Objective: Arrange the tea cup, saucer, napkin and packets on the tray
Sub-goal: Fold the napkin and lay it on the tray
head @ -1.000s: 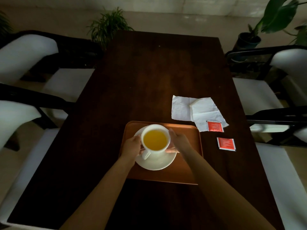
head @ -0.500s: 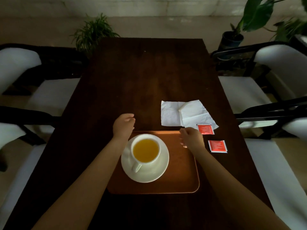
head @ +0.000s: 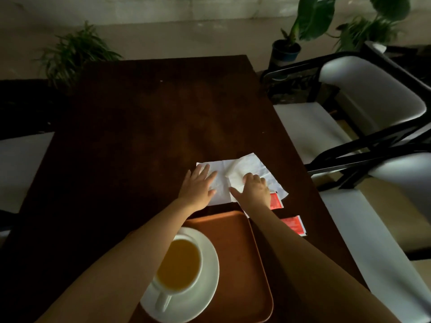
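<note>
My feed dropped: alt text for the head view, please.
Both hands, left hand and right hand, press on the white napkin on the table beyond the tray. Tea cup sits on its saucer.

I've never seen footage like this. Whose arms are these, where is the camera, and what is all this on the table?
There is no machine here: a person wears a camera on the head, looking forward and down, so you see their own two arms. On the dark wooden table sits an orange tray with a white saucer and a tea cup full of yellow tea. Beyond the tray lies a white napkin, partly unfolded. The left hand lies flat on it, fingers spread; the right hand rests on its other half, fingers curled. Neither has lifted anything. Two red packets lie on the table to the right, one partly under the right wrist. Chairs and potted plants stand around.
</note>
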Available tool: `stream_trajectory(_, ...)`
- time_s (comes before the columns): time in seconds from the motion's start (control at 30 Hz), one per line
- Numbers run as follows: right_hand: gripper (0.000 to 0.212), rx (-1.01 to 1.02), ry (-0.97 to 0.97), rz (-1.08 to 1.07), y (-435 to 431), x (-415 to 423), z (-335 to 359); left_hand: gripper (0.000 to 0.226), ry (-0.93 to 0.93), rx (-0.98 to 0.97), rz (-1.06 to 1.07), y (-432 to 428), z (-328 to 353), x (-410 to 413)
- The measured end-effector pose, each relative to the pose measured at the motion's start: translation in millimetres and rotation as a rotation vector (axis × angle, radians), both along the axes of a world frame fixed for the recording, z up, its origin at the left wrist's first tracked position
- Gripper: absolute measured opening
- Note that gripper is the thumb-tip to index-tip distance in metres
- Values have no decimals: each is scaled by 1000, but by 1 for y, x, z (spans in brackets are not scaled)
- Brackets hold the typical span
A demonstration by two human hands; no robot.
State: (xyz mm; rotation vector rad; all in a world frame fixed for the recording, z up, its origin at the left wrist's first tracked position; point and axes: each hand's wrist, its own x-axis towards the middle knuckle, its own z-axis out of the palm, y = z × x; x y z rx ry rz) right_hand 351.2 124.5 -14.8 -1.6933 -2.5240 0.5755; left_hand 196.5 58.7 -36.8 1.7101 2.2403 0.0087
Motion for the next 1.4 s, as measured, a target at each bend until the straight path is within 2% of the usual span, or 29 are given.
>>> stream_trajectory(0.13, 54, 51, -31, -6, 1, -12, -12, 60, 8, -55, -55, 2, -17, -5)
stream_trajectory(0.23, 32, 85, 7, -52, 4, -14, -17, 58, -10, 7, -43, 3, -20, -5)
stream_trajectory(0.3, 28, 120, 31, -70, 6, -14, -19, 57, -11, 39, -33, 2, -20, -4)
stream_trajectory(0.4, 53, 141, -5, -9, 5, -15, -19, 56, -39, 50, -17, 1, -20, -2)
stream_trajectory(0.47, 60, 139, -84, 33, 3, -20, -19, 56, -55, 49, -6, 0, -19, 0)
stream_trajectory(0.6, 24, 153, -55, -5, 4, -30, -15, 58, -58, -17, -21, -1, -19, -1)
stream_trajectory(0.73, 19, 187, -20, 12, 6, -28, -6, 61, 12, -106, -57, -2, -18, -1)
stream_trajectory(0.8, 19, 166, 68, -25, 8, -24, 2, 62, 42, -135, -65, -1, -16, -2)
stream_trajectory(0.9, 19, 50, 354, -200, 15, -18, 29, 64, 18, -105, -63, 3, -4, -2)
stream_trajectory(0.97, 17, -30, 520, -261, 21, -12, 54, 62, -87, 11, -17, 8, 12, 3)
stream_trajectory(1.0, 17, -57, 589, -260, 24, -7, 66, 59, -204, 82, 52, 11, 22, 9)
stream_trajectory(1.03, 19, -96, 670, -261, 25, -2, 80, 56, -385, 148, 164, 14, 35, 14)
stream_trajectory(1.1, 20, -252, 881, -290, 26, 9, 106, 53, -871, 233, 427, 17, 62, 23)
stream_trajectory(1.17, 26, -404, 1032, -296, 25, 23, 127, 56, -1249, 268, 571, 17, 84, 29)
stream_trajectory(1.23, 26, -522, 1108, -266, 22, 35, 142, 60, -1417, 286, 560, 12, 99, 31)
stream_trajectory(1.3, 17, -650, 1149, -245, 19, 43, 152, 62, -1470, 295, 516, 6, 110, 32)
stream_trajectory(1.4, 22, -782, 1195, -253, 12, 53, 162, 59, -1582, 256, 498, -3, 126, 35)
